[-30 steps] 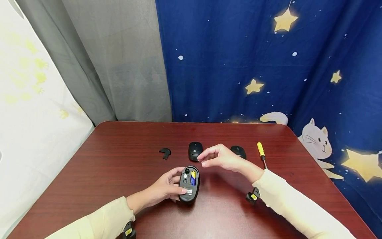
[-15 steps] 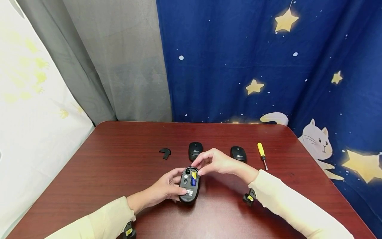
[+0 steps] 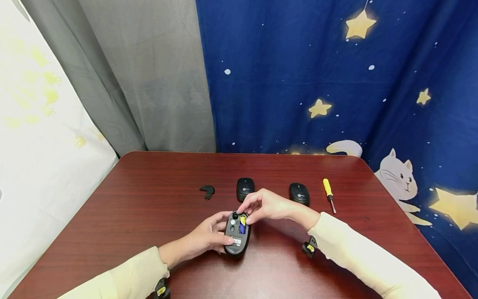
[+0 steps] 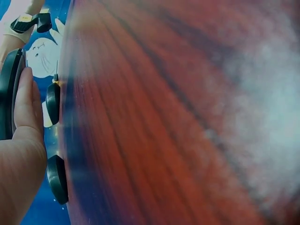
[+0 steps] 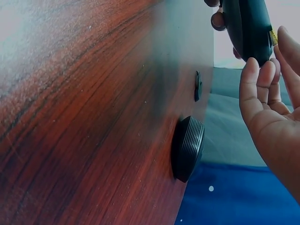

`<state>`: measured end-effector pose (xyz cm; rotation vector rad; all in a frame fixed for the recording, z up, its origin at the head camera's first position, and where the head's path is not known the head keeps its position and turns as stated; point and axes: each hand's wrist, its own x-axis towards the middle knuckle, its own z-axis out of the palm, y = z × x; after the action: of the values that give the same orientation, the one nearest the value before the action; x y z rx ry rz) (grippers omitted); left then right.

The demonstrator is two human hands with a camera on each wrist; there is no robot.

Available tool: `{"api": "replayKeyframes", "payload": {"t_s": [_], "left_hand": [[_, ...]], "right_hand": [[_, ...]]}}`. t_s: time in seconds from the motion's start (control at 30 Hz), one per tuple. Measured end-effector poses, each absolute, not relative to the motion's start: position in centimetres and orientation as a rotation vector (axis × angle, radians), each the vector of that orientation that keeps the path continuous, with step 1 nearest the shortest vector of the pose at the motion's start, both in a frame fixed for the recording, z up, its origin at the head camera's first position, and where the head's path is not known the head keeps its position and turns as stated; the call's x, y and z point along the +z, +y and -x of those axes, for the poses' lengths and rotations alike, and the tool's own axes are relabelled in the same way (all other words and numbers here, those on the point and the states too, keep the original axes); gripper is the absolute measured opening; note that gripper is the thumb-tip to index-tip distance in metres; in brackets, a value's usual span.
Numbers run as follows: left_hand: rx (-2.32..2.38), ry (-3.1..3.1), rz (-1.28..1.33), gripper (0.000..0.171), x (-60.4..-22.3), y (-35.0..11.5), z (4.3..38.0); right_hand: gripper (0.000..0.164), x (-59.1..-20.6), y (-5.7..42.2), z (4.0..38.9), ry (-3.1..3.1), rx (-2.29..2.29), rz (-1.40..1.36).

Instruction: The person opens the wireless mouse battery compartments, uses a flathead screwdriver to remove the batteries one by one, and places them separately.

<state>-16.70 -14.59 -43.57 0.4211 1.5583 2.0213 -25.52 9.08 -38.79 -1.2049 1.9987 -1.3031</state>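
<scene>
In the head view my left hand (image 3: 199, 238) holds a black computer mouse (image 3: 238, 248), underside up, with its thumb across the label. A yellow-and-blue battery (image 3: 242, 228) shows in the mouse's uncovered compartment. The thumb and forefinger of my right hand (image 3: 270, 206) pinch at the battery's yellow end. From the right wrist, a bit of yellow battery (image 5: 273, 38) juts from the mouse (image 5: 251, 30) beside the thumb, while other fingertips touch the mouse's end. The left wrist view shows the mouse (image 4: 8, 93) edge-on against the fingers.
Behind the hands lie a small black cover (image 3: 207, 191), one black mouse (image 3: 245, 187) and another black mouse (image 3: 299, 193). A yellow-handled screwdriver (image 3: 328, 191) is at the right. The wooden table (image 3: 149, 187) ends at blue and grey curtains.
My right hand has come left and down from above the mouse to the battery's end. The left hand and the mouse it holds have barely moved.
</scene>
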Motion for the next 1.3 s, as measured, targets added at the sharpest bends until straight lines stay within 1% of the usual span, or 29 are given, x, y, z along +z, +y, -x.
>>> {"api": "replayKeyframes", "payload": {"t_s": [0.67,0.87,1.3], "left_hand": [[2.005,1.566,-0.427,0.073,-43.91,-14.7,16.63],[2.004,1.566,-0.43,0.073,-44.03,-14.78,16.67],[2.002,1.564,-0.43,0.074,-44.01,-14.86,16.69]], "right_hand": [[0.025,-38.4,8.74,25.29,2.015,-1.162,1.324],[0.021,-38.83,8.64,25.55,2.033,-1.154,1.331],[0.015,-38.33,8.39,25.88,2.01,-1.093,1.307]]}}
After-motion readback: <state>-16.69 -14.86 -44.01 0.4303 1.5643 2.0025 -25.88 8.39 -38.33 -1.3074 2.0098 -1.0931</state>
